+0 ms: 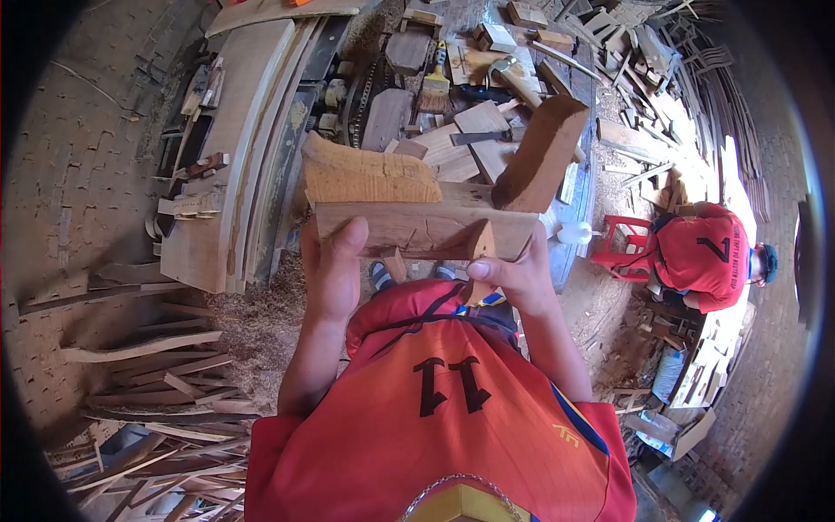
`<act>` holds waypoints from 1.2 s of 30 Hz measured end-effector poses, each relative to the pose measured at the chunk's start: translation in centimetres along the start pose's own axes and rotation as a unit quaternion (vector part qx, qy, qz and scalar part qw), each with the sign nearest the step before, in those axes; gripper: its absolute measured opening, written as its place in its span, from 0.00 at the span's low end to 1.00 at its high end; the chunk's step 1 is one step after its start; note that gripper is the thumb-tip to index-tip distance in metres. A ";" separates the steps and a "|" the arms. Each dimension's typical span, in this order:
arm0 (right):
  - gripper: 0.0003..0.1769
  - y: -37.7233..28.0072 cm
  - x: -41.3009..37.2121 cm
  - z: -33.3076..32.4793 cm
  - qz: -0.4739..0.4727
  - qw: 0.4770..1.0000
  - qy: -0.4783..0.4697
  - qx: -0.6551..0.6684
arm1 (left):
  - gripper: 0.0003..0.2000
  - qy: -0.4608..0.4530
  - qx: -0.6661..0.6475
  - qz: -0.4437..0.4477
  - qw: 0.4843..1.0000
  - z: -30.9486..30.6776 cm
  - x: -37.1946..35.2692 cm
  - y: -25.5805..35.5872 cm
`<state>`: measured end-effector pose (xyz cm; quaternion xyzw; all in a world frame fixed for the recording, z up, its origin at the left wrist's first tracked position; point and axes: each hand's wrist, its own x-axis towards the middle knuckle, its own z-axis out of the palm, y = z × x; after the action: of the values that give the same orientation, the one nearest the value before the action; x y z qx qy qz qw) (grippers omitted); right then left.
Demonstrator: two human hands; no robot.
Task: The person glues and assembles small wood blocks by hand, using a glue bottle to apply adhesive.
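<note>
A wooden assembly (400, 228) is held up in front of my waist, over the near end of the workbench. It has a straight, cracked bar along the front. A pale curved block (370, 174) rises behind its left part and a darker curved block (541, 152) slants up at the right. Two pointed wooden ends stick out below the bar. My left hand (337, 270) is closed round the bar's left end, thumb on the front face. At the other end, my right hand (526, 277) grips it, its thumb against the right pointed end (481, 245). The fingers behind are mostly hidden.
On the cluttered workbench lie a paintbrush (434, 87), a hammer (509, 74) and wood offcuts. Long boards (239, 130) stand at the left, above scrap wood (165, 383). A person in red (704, 257) sits at the right by a red plastic stool (624, 248). Shavings cover the floor.
</note>
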<state>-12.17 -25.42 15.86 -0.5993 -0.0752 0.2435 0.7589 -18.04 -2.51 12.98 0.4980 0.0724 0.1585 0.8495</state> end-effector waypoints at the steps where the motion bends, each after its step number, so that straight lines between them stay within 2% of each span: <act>1: 0.32 0.3 -0.1 0.2 -0.023 1.000 0.013 0.005 | 0.26 -0.007 0.013 0.002 1.000 0.2 0.0 0.3; 4: 0.30 0.7 0.0 0.0 -0.065 0.997 0.031 0.027 | 0.25 -0.030 0.052 0.000 0.998 0.6 0.1 0.9; 9: 0.27 0.3 -0.4 0.0 -0.068 0.997 0.035 0.023 | 0.24 -0.050 0.044 -0.008 0.998 1.0 0.4 1.2; 14: 0.36 1.4 0.3 -0.2 0.008 0.998 0.061 0.024 | 0.23 -0.023 0.069 -0.021 0.997 0.7 1.7 1.5; 15: 0.42 2.2 0.9 -0.5 0.032 0.999 0.043 0.005 | 0.22 -0.006 0.068 -0.025 0.997 1.0 2.1 1.4; 18: 0.48 2.4 1.8 0.8 -0.048 0.994 0.098 0.010 | 0.20 0.022 0.082 -0.031 0.996 1.2 2.9 1.2; 20: 0.58 2.7 2.0 1.2 -0.157 0.954 0.179 -0.180 | 0.19 0.032 0.112 -0.034 0.993 1.1 3.2 1.5; 22: 0.64 2.6 1.8 0.8 -0.239 0.863 0.222 -0.387 | 0.18 0.037 0.156 -0.037 0.986 1.3 3.5 2.1; 25: 0.62 1.6 1.7 1.8 -0.264 0.783 0.183 -0.532 | 0.16 0.025 0.186 -0.044 0.981 1.1 3.6 1.9; 27: 0.55 1.2 2.2 2.2 -0.292 0.735 0.149 -0.594 | 0.16 0.005 0.183 -0.024 0.983 1.8 3.4 2.1; 31: 0.52 1.9 3.4 2.5 -0.294 0.723 0.130 -0.612 | 0.16 -0.026 0.234 -0.003 0.972 2.5 3.1 2.1; 34: 0.50 2.3 3.7 1.7 -0.302 0.740 0.114 -0.590 | 0.17 -0.044 0.305 0.059 0.949 2.7 3.1 2.2; 36: 0.48 2.6 3.9 1.3 -0.312 0.758 0.110 -0.562 | 0.22 -0.064 0.344 0.084 0.933 2.9 2.7 2.9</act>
<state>-10.07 -22.05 13.05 -0.8843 -0.2975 -0.1599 0.3223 -15.23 -2.66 17.04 0.7733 0.0263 0.1625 0.6123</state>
